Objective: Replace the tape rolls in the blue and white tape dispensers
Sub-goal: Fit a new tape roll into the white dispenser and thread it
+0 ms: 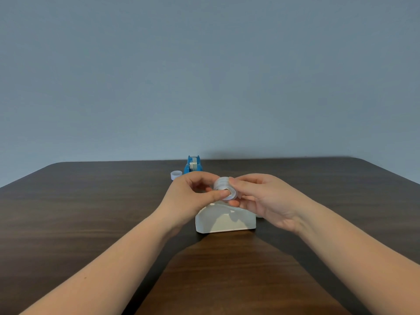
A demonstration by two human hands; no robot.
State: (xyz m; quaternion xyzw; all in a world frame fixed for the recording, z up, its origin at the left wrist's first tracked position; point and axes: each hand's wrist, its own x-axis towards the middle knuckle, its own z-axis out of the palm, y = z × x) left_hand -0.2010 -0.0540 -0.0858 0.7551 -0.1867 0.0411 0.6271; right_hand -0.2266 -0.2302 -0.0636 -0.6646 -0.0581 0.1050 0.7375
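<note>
A clear tape roll [223, 186] is held in the air between both hands, just above the white tape dispenser [225, 220] on the dark wooden table. My right hand [261, 198] grips the roll from the right, thumb on top. My left hand [193, 194] pinches at the roll's left edge with thumb and forefinger. The blue tape dispenser [193, 165] stands at the table's far edge with a roll of tape in it. A small white tape core [176, 175] lies just left of the blue dispenser.
The brown table [91, 212] runs to rounded far corners against a plain grey-blue wall. Both forearms cross the near part of the table.
</note>
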